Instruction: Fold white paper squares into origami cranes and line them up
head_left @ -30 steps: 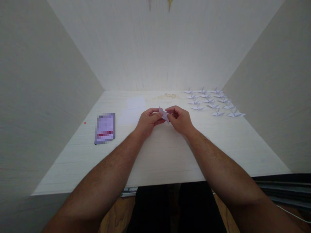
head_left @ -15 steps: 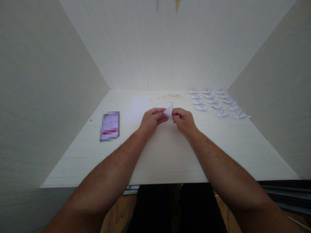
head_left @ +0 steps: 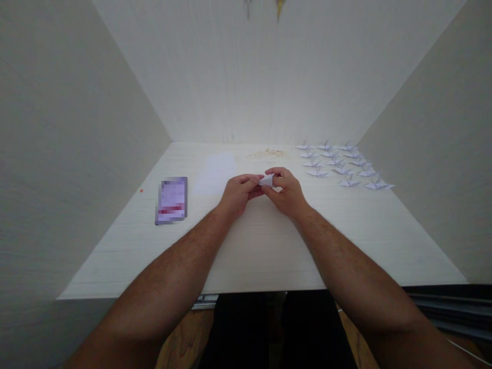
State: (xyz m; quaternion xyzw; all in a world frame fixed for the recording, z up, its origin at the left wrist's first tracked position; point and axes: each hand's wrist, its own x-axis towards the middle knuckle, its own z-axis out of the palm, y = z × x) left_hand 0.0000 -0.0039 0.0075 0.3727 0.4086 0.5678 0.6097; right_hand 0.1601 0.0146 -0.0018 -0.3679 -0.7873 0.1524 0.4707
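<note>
A small piece of folded white paper [head_left: 266,181] is held between my two hands over the middle of the table. My left hand [head_left: 239,192] pinches its left end between thumb and fingers. My right hand [head_left: 285,188] grips the right side, with the thumb below and the fingers curled over the top. Part of the paper is hidden behind the fingers. Beyond my left hand, sheets of white paper [head_left: 215,171] lie flat on the table.
Several folded paper cranes [head_left: 333,163] stand in rows at the back right of the white table [head_left: 269,246]. On the left lies a blurred purple tablet-like object [head_left: 172,200], with a small orange dot [head_left: 141,190] beyond it. Walls enclose the back and both sides.
The paper's pointed flap that stood up is now down, and the piece looks more compact. My right hand has shifted its grip, its fingers now over the top.
</note>
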